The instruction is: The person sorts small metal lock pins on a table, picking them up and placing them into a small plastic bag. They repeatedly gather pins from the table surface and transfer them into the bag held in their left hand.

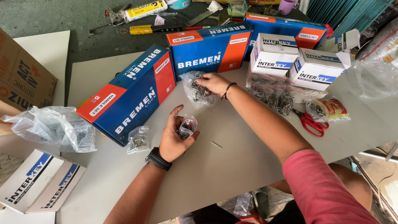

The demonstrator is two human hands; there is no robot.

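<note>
Nearest, on the grey desk [232,166], the left hand [176,135] curls around a small clear plastic bag of metal fasteners [187,126], held just above the surface. Farther back, the right hand [213,83] pinches closed into a larger clear plastic bag of loose fasteners [195,92], beside 2 long blue-and-orange cardboard boxes [132,95].

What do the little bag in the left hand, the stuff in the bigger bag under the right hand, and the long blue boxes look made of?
Small bag: thin clear plastic film, glossy and crinkled; the contents show through. Bigger bag: the same clear film; its contents look like small grey metal fasteners, dull-shiny, too small to tell apart. Blue boxes: printed cardboard by their folded edges, with a slight sheen.
</note>
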